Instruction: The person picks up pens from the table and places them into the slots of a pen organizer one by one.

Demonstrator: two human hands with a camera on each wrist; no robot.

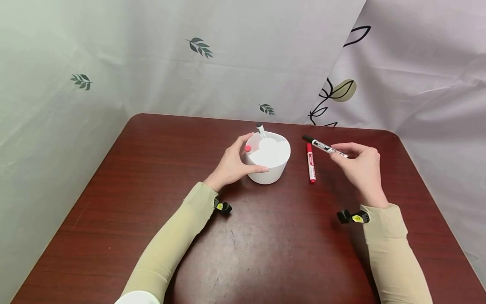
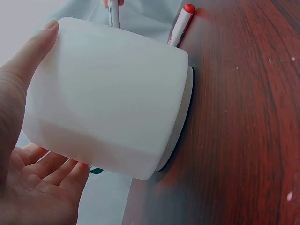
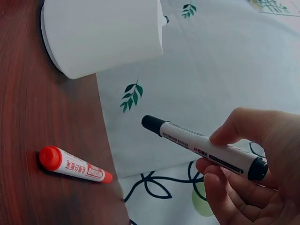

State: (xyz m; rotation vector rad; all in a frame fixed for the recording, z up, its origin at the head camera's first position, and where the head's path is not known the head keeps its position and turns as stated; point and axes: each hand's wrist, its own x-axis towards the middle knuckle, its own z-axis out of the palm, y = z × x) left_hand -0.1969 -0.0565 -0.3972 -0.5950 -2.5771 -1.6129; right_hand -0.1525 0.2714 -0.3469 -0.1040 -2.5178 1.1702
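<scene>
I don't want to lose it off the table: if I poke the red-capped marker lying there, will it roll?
The red-capped marker would probably roll sideways, since its barrel looks round. It's likely stiff, being straight, and perhaps light, being slim.

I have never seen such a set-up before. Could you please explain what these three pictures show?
There is no machine here, only a person's left hand and right hand, both bare. The wide picture comes from a camera worn on the head, looking forward and down. The two closer pictures come from small wrist cameras, one for each hand. On the dark red-brown table are a round white container and, to its right, a red whiteboard marker. The left hand grips the container; inside it show a black-capped marker and a red tip, probably of another marker. The right hand holds a black-ended whiteboard marker above the table.
</scene>
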